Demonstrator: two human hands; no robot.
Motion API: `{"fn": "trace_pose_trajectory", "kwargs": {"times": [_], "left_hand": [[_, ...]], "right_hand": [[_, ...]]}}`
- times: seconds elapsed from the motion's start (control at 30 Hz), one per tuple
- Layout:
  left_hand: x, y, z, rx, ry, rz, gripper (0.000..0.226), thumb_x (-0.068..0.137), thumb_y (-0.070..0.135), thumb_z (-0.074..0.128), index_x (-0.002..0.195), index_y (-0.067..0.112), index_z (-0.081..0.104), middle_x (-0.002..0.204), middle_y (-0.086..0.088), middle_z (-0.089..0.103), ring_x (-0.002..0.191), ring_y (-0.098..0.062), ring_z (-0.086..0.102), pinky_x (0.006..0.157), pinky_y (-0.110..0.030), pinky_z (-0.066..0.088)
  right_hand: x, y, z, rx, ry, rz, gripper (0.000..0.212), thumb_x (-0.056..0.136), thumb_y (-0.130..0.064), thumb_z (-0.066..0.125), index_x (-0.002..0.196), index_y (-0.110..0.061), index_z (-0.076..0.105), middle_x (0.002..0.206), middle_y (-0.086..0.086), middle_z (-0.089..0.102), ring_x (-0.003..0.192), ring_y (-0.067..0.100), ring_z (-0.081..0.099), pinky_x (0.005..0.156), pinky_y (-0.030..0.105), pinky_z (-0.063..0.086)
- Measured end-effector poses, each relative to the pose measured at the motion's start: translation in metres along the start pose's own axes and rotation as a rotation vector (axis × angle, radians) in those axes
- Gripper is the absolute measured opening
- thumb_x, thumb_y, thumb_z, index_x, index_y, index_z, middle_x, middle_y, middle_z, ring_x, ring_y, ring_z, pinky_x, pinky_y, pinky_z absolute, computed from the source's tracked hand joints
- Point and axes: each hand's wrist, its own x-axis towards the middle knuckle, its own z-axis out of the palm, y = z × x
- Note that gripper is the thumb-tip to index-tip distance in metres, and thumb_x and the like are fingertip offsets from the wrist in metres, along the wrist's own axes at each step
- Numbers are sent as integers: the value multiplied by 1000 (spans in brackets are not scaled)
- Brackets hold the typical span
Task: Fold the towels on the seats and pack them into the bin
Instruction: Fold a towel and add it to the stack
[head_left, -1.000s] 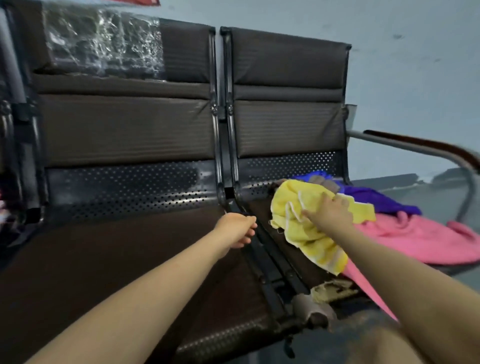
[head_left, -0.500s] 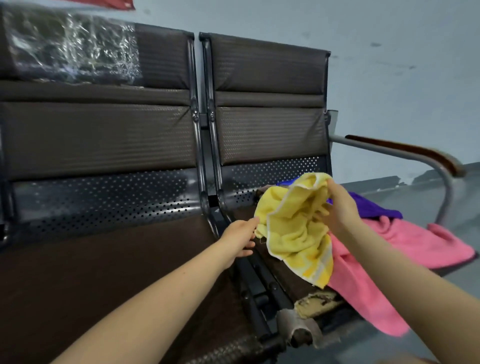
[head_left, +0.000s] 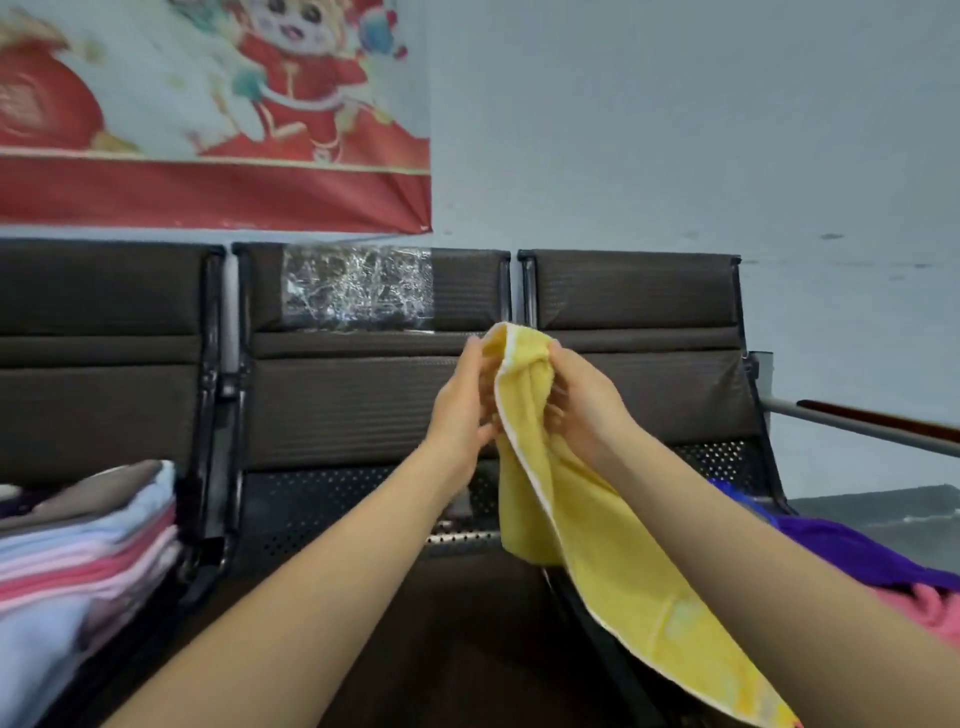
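A yellow towel (head_left: 597, 551) with a white edge hangs in the air in front of the middle seat back. My right hand (head_left: 587, 410) grips its bunched top from the right. My left hand (head_left: 462, 410) is at the same top edge from the left, fingers on the cloth. The towel's long tail trails down to the lower right. A purple towel (head_left: 852, 556) and a pink towel (head_left: 930, 608) lie loose on the right seat. A stack of folded towels (head_left: 78, 561), white, pink and brown, sits on the left seat. No bin is in view.
Three dark brown seats (head_left: 363, 405) joined in a row stand against a pale wall. A metal armrest (head_left: 872, 426) sticks out at the right. A red poster (head_left: 208, 114) hangs above the seats. The middle seat has plastic film on its headrest.
My right hand has lifted the yellow towel off the right seat up to chest height. My left hand has come up to take its top edge. The view has swung up and left.
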Motion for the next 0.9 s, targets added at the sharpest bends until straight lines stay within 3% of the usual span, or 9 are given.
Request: {"fn": "trace_pose_trajectory", "kwargs": {"times": [0.17, 0.37, 0.47, 0.53, 0.6, 0.67, 0.73, 0.83, 0.9], "left_hand": [[-9, 72, -73, -13, 129, 176, 52, 94, 55, 46, 117, 13, 67, 106, -12, 72, 95, -24, 70, 78, -36, 59], [-34, 45, -162, -171, 274, 85, 55, 78, 49, 67, 115, 8, 67, 114, -19, 66, 101, -33, 65, 93, -47, 50], [-49, 5, -196, -292, 313, -64, 61, 86, 60, 53, 104, 3, 66, 101, -22, 66, 95, -34, 63, 92, -45, 47], [-55, -25, -213, -300, 309, -179, 59, 90, 55, 50, 104, 0, 65, 99, -24, 65, 93, -36, 61, 89, -45, 47], [-59, -46, -227, -202, 319, -230, 41, 92, 36, 59, 109, -1, 64, 106, -29, 63, 93, -36, 62, 85, -45, 50], [-59, -59, -240, -73, 365, -228, 19, 94, 19, 56, 97, 3, 66, 95, -23, 65, 82, -30, 64, 77, -38, 51], [-62, -63, -253, -58, 419, -251, 17, 94, 15, 53, 92, 4, 66, 89, -18, 65, 79, -27, 63, 75, -35, 51], [-61, -71, -284, -183, 478, -317, 23, 94, 19, 53, 105, 2, 63, 102, -21, 61, 93, -31, 60, 83, -40, 50], [-61, -78, -304, -200, 515, -353, 26, 98, 23, 46, 101, 1, 61, 99, -19, 63, 91, -31, 60, 78, -41, 51]], "right_hand": [[-6, -2, 111, -28, -200, -11, 19, 94, -34, 59, 82, -22, 68, 61, -7, 64, 61, 11, 59, 56, 26, 45], [-32, 66, 172, -176, -288, 49, 26, 91, -29, 65, 69, -17, 60, 55, -4, 51, 47, 9, 47, 44, 21, 36], [-42, 118, 167, -273, -310, 159, 28, 91, -27, 65, 68, -16, 53, 53, -1, 47, 40, 8, 44, 39, 17, 34], [-47, 145, 157, -351, -321, 213, 31, 92, -26, 64, 66, -15, 51, 55, 1, 47, 39, 8, 46, 38, 17, 35], [-51, 165, 147, -369, -357, 305, 29, 94, -28, 60, 70, -12, 56, 60, 4, 53, 45, 11, 54, 42, 20, 42], [-47, 180, 134, -319, -389, 433, 32, 99, -31, 52, 78, -9, 62, 64, 7, 61, 54, 16, 61, 50, 24, 49], [-40, 190, 119, -386, -426, 494, 37, 102, -35, 43, 90, -8, 65, 72, 6, 66, 67, 19, 64, 60, 27, 52], [-22, 219, 88, -945, -506, 299, 35, 101, -39, 43, 108, -13, 65, 101, 4, 66, 96, 19, 61, 83, 34, 49], [-17, 238, 64, -1282, -638, 161, 39, 99, -43, 46, 126, -18, 58, 124, 1, 59, 117, 18, 54, 97, 31, 42]]}}
